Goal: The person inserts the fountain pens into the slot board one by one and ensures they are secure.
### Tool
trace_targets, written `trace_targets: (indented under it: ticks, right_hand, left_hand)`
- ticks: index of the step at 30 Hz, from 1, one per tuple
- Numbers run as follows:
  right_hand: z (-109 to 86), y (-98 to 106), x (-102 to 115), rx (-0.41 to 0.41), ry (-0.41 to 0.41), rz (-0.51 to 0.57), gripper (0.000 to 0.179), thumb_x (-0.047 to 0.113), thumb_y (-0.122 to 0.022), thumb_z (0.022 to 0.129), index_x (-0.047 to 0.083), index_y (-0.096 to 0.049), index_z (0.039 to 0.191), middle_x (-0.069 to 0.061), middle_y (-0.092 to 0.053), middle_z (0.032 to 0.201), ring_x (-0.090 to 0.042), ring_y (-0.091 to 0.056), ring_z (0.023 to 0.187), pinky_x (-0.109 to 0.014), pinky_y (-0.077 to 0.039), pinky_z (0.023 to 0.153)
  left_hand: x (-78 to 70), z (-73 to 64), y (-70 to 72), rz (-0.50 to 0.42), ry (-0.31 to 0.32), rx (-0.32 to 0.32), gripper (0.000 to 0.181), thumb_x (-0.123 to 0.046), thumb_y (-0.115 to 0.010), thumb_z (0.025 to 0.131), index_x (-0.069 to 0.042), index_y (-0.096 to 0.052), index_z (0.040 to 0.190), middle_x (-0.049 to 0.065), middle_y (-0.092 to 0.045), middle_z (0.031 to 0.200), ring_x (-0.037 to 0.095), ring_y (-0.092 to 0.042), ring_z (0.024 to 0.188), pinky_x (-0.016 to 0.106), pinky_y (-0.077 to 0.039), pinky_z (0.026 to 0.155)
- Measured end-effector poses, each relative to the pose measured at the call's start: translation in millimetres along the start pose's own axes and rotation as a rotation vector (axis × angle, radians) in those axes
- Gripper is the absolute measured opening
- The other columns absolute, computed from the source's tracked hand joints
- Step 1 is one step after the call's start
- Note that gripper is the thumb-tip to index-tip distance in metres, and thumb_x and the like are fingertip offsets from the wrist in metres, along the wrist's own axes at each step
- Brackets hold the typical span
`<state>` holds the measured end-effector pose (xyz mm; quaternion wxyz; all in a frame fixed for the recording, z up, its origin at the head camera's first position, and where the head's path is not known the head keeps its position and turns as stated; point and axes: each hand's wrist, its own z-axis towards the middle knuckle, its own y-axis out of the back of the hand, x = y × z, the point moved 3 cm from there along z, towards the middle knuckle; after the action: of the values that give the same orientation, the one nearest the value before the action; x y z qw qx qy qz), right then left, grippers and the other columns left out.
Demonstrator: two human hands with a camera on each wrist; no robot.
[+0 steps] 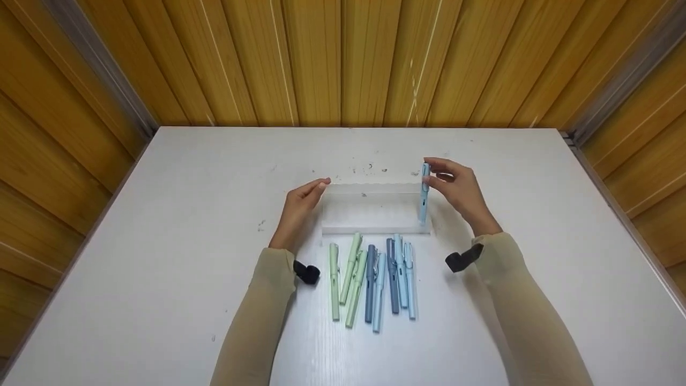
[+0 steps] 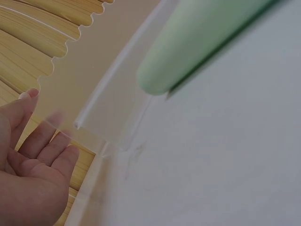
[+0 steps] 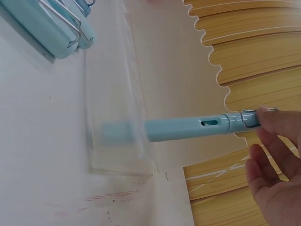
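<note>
A clear pen stand (image 1: pixel 370 209) with a scalloped top edge stands in the middle of the white table. My left hand (image 1: pixel 304 202) pinches its upper left corner; in the left wrist view some fingertips (image 2: pixel 40 141) show behind the clear panel (image 2: pixel 70 89). At the stand's right end my right hand (image 1: pixel 455 185) pinches a light blue pen (image 1: pixel 424 195) near its clip. That pen leans nearly upright, its lower end behind the stand's front lip, as the right wrist view of the pen (image 3: pixel 188 128) shows.
In front of the stand lie several pens: light green ones (image 1: pixel 351 271) on the left, dark blue ones (image 1: pixel 370 284) and light blue ones (image 1: pixel 401 273) towards the right. Behind the table (image 1: pixel 214 161) rises a yellow wood-patterned wall (image 1: pixel 316 64).
</note>
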<state>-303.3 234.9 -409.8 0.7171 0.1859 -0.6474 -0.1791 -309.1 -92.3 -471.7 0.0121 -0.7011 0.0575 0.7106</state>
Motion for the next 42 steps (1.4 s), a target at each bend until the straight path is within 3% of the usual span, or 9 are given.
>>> trace_targets:
  ticks: [10,21,34,42]
  right_hand:
    - [0.6,-1,-4,-0.004,0.001,0.017,0.046,0.019,-0.064,0.093,0.013,-0.052,0.138,-0.01,-0.056,0.133,-0.025,-0.05,0.127,-0.038,-0.04,0.111]
    - [0.6,-2,-6,-0.025,0.042,0.031,0.049,0.018,-0.065,0.092,0.012,-0.051,0.139,-0.011,-0.057,0.131,-0.024,-0.052,0.125,-0.037,-0.04,0.111]
    - [-7.9,5,-7,-0.075,-0.011,0.028,0.052,0.027,-0.065,0.093,0.014,-0.048,0.141,-0.01,-0.056,0.135,-0.024,-0.051,0.125,-0.037,-0.04,0.11]
    - [-20.5,11,-4,-0.13,0.018,-0.009,0.05,0.036,-0.066,0.091,0.015,-0.054,0.135,-0.007,-0.061,0.125,-0.013,-0.055,0.113,-0.026,-0.045,0.104]
  left_hand:
    - [-5.9,-4.5,-0.8,0.021,-0.011,-0.016,0.036,-0.037,-0.058,0.096,-0.015,-0.066,0.124,0.0,-0.06,0.134,0.015,-0.047,0.133,0.034,-0.035,0.114]
    - [-1.6,-2.3,0.3,0.053,-0.015,-0.029,0.036,-0.039,-0.059,0.095,-0.018,-0.066,0.124,-0.001,-0.06,0.134,0.015,-0.048,0.132,0.034,-0.037,0.112]
    - [-1.6,-3.2,-0.6,0.058,-0.008,-0.029,0.038,-0.041,-0.059,0.095,-0.018,-0.066,0.124,-0.001,-0.06,0.134,0.014,-0.048,0.132,0.033,-0.037,0.112]
    - [-2.7,-3.2,-0.5,0.055,-0.005,-0.027,0.039,-0.041,-0.058,0.095,-0.018,-0.065,0.125,-0.001,-0.059,0.135,0.014,-0.047,0.133,0.033,-0.037,0.112]
